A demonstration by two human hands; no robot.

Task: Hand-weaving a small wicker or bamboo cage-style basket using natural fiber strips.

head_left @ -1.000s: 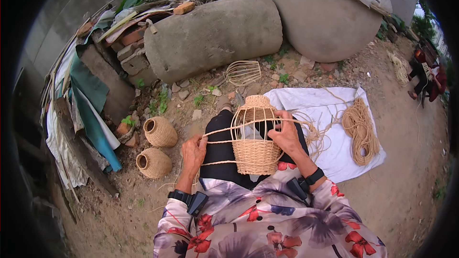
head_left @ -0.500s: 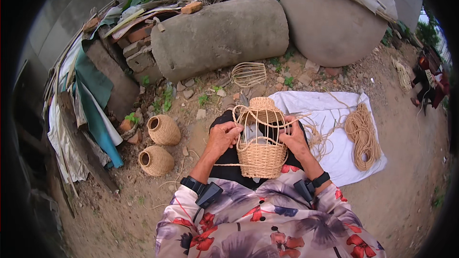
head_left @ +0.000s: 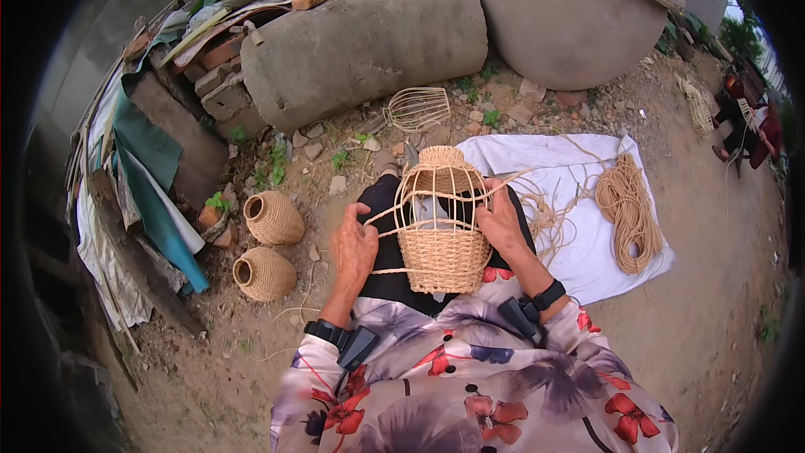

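Basket [head_left: 444,256] | L hand [head_left: 353,245] w/ cord [head_left: 387,234] | moved out L vs prev

Your basket [head_left: 443,257] is straw-tan, your shirt [head_left: 511,377] pale with red and purple flowers, your trousers [head_left: 382,253] black; the sheet [head_left: 599,278] is white, the coiled cord [head_left: 625,210] tan.

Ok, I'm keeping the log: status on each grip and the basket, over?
Left grip holding cord, left of basket. Right grip at its right side. Basket on lap: woven top and bottom, open between. Nothing seen blocking either grip.
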